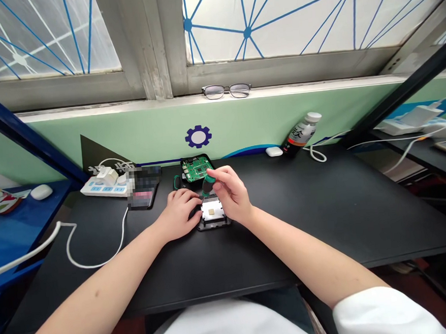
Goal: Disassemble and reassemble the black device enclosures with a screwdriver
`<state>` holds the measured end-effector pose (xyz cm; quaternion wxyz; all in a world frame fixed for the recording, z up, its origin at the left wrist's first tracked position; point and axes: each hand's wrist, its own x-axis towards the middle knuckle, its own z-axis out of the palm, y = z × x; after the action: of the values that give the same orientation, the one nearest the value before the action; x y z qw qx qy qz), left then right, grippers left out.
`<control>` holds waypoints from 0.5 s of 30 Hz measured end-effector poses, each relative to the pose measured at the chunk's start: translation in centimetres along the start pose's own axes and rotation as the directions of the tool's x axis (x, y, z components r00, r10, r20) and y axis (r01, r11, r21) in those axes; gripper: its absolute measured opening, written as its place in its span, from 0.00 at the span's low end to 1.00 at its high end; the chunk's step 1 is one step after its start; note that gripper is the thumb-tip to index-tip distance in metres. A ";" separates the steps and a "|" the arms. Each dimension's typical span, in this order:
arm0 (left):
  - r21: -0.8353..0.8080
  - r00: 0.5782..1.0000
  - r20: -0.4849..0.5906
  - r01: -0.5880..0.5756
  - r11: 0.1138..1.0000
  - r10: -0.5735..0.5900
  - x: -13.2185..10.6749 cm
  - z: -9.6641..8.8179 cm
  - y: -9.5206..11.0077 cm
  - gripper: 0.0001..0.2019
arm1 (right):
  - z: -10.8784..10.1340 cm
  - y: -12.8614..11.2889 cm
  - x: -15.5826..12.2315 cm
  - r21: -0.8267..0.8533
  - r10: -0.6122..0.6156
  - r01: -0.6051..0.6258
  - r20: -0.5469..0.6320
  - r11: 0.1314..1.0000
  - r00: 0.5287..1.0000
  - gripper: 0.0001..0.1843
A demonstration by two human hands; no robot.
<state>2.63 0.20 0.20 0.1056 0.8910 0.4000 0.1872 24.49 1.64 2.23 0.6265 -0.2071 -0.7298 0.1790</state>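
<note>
My right hand is closed around the green-and-black handle of a screwdriver, held upright over a small black device with a silver plate. My left hand rests on the table with fingers curled against the device's left edge, steadying it. Just behind lies a green circuit board in a black tray. A second green-handled tool lies to the left of that tray.
A white power strip and a blurred phone sit at the left, with a white cable looping forward. A bottle and a white earbud case stand at the back right. Glasses lie on the sill.
</note>
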 end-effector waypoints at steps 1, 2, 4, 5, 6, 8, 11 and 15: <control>0.001 1.000 -0.002 -0.002 1.000 0.002 0.0 0.0 0.0 0.10 | 0.0 0.0 0.0 -0.014 0.001 -0.001 -0.005 1.000 1.000 0.20; 0.000 1.000 -0.003 -0.006 1.000 0.006 0.0 0.1 -0.1 0.10 | 0.0 0.1 0.0 -0.027 0.003 -0.004 -0.013 1.000 1.000 0.18; -0.001 1.000 -0.009 -0.015 1.000 0.015 -0.1 0.2 -0.2 0.10 | 0.2 0.2 -0.1 -0.019 0.018 -0.018 -0.037 1.000 0.999 0.16; -0.001 1.000 -0.014 -0.018 1.000 0.018 -0.1 0.2 -0.2 0.10 | 0.4 0.2 -0.2 0.009 0.031 -0.031 -0.048 0.999 0.998 0.15; 0.000 1.000 -0.018 -0.020 1.000 0.020 -0.1 0.2 -0.3 0.10 | 0.6 0.2 -0.2 0.051 0.047 -0.045 -0.053 0.998 0.997 0.15; 0.002 0.999 -0.025 -0.022 1.000 0.022 -0.1 0.2 -0.3 0.10 | 0.9 0.2 -0.4 0.143 0.080 -0.073 -0.046 0.987 0.996 0.15; 0.001 0.999 -0.023 -0.025 1.000 0.025 -0.1 0.2 -0.4 0.10 | 1.2 0.2 -0.5 0.195 0.100 -0.090 -0.046 0.977 0.994 0.14; 0.005 0.999 -0.022 -0.032 0.999 0.032 0.0 0.2 -0.4 0.10 | 1.0 0.4 -0.5 0.118 0.118 -0.111 -0.057 0.987 0.991 0.11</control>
<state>2.45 0.42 -0.14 0.0961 0.8954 0.3873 0.1976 23.62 1.74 1.43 0.6488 -0.2179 -0.6850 0.2496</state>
